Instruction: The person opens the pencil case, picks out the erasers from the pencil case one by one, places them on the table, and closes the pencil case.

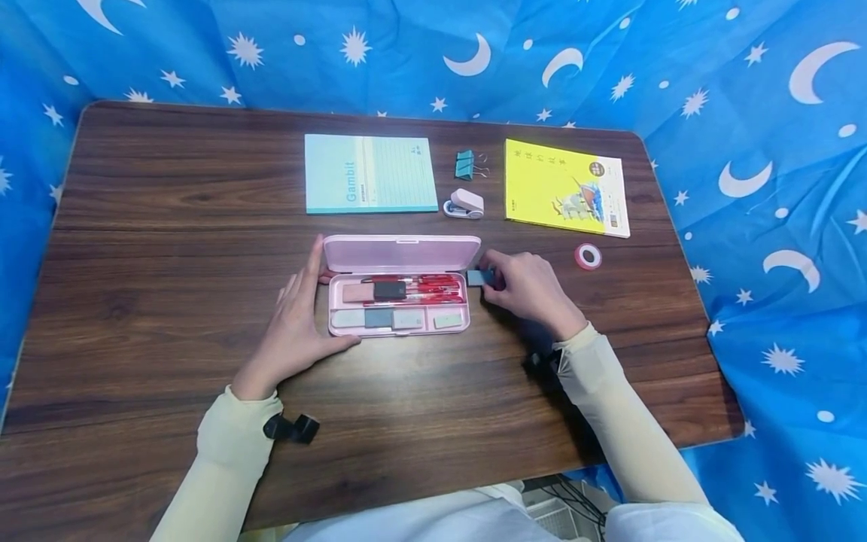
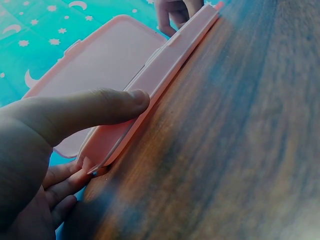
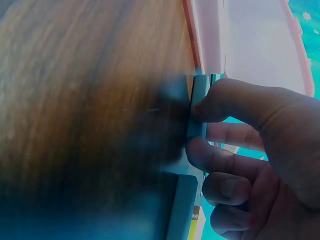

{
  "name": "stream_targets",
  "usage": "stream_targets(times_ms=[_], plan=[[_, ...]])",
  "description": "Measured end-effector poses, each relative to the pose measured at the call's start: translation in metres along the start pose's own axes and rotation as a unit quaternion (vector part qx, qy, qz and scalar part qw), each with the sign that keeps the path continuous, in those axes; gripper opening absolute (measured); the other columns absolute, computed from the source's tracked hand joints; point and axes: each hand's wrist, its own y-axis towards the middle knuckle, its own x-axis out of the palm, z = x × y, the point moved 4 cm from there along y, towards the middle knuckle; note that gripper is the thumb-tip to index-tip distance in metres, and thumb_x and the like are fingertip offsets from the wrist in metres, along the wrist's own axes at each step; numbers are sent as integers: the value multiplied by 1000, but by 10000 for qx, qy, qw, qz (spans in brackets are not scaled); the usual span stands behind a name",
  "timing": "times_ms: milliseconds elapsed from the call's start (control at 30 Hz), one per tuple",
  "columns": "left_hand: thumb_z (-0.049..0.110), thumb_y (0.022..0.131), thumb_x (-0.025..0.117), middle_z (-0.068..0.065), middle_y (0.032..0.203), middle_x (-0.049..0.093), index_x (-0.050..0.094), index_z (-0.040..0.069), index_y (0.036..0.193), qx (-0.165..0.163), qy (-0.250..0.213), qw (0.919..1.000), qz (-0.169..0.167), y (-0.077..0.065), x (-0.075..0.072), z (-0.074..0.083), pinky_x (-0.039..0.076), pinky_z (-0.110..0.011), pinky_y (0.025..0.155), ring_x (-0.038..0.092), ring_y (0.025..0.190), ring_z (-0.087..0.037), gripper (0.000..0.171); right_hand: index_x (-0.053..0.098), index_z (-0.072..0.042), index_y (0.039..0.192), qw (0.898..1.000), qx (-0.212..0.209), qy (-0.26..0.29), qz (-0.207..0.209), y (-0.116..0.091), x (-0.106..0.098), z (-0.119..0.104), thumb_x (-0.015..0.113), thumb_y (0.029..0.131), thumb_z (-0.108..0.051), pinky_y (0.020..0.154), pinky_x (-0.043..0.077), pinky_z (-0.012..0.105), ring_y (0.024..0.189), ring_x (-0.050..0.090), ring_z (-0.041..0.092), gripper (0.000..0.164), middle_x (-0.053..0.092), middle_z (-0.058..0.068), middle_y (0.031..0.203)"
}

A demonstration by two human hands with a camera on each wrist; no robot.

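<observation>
An open pink pencil case [image 1: 398, 333] lies on the table, its lid [image 1: 403, 256] raised at the back. Inside are several red pens [image 1: 436, 289] and eraser-like blocks: pink [image 1: 357, 293], black [image 1: 389, 290], grey-blue [image 1: 378, 319] and pale ones. My left hand [image 1: 291, 331] grips the case's left end, thumb [image 2: 117, 107] against the front wall, fingers round the end and back. At the right end, my right hand [image 1: 531, 290] pinches a blue-grey eraser [image 3: 199, 95] between thumb and fingers. A similar slab [image 3: 182, 205] shows below it; its kind is unclear.
Behind the case lie a light blue notebook [image 1: 372, 175], a teal binder clip [image 1: 464, 165], a pale pink stapler [image 1: 465, 203] and a yellow book [image 1: 565, 188]. A red-rimmed tape roll [image 1: 588, 257] is right of my right hand. Blue star-patterned cloth [image 1: 406, 56] hangs behind the table.
</observation>
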Motion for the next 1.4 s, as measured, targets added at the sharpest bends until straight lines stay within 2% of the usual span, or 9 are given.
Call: stream_targets(times_ms=[133, 233, 400, 533, 700, 933, 1133, 1267, 1400], plan=[[31, 56, 100, -13, 157, 37, -5, 33, 163, -28, -21, 10000, -12, 0, 0, -1, 23, -64, 110, 36, 139, -38, 150, 64, -13, 114, 9998, 144, -80, 136, -4, -6, -3, 76, 87, -27, 53, 40, 33, 57, 52, 18, 32, 61, 0, 71], [31, 56, 100, -14, 157, 38, -5, 33, 163, -14, -10, 10000, -17, 0, 1, -1, 23, -64, 110, 36, 139, -37, 150, 64, -12, 112, 9985, 121, -73, 530, -9, -15, -13, 77, 87, -28, 51, 39, 33, 55, 51, 17, 33, 60, -1, 69], [30, 55, 101, -15, 150, 44, -5, 32, 163, 10, -3, 10000, 15, 1, 0, -1, 24, -64, 110, 38, 136, -37, 151, 67, -10, 102, 9920, -621, 214, 1081, -10, -17, -51, 76, 88, -25, 49, 38, 31, 54, 52, 15, 23, 64, -1, 70], [29, 55, 101, -14, 150, 44, -5, 32, 163, 11, -44, 10000, 33, 0, -1, -1, 23, -65, 110, 38, 136, -37, 151, 69, -10, 103, 9872, -1176, 295, 1039, 1, -4, -81, 74, 90, -24, 50, 38, 29, 57, 52, 13, 19, 66, -2, 75], [28, 56, 100, -14, 151, 43, -5, 32, 163, 44, -89, 9999, -16, 0, -1, -1, 23, -65, 110, 36, 138, -38, 150, 69, -11, 106, 9855, -1409, 258, 913, 14, 13, -102, 72, 91, -23, 50, 37, 29, 60, 51, 14, 19, 64, -1, 76], [28, 56, 101, -14, 153, 42, -5, 32, 163, 52, -92, 9999, -10, 0, -1, 0, 23, -64, 111, 37, 138, -38, 150, 68, -12, 108, 9868, -1399, 127, 801, 24, 27, -112, 74, 89, -28, 50, 33, 31, 58, 49, 13, 25, 57, -5, 71], [30, 56, 101, -15, 145, 48, -5, 32, 163, 84, -55, 9999, 17, 2, 0, 3, 24, -63, 111, 40, 134, -35, 150, 68, -12, 104, 9859, -1389, 227, 906, 27, 30, -114, 75, 88, -26, 50, 35, 31, 60, 51, 14, 23, 58, -4, 72], [30, 56, 100, -15, 142, 49, -4, 33, 163, 45, -67, 10000, 37, 1, 1, 3, 23, -63, 111, 40, 133, -35, 150, 68, -11, 104, 9845, -1338, 370, 1075, 25, 24, -113, 77, 86, -24, 54, 39, 31, 65, 52, 15, 24, 61, -2, 82], [29, 56, 100, -14, 142, 49, -4, 32, 163, 34, -69, 10000, 63, 0, 0, 1, 22, -63, 112, 40, 132, -35, 149, 67, -10, 105, 9816, -1262, 622, 1291, 11, 11, -103, 78, 84, -20, 55, 41, 30, 67, 52, 15, 26, 61, 1, 87]])
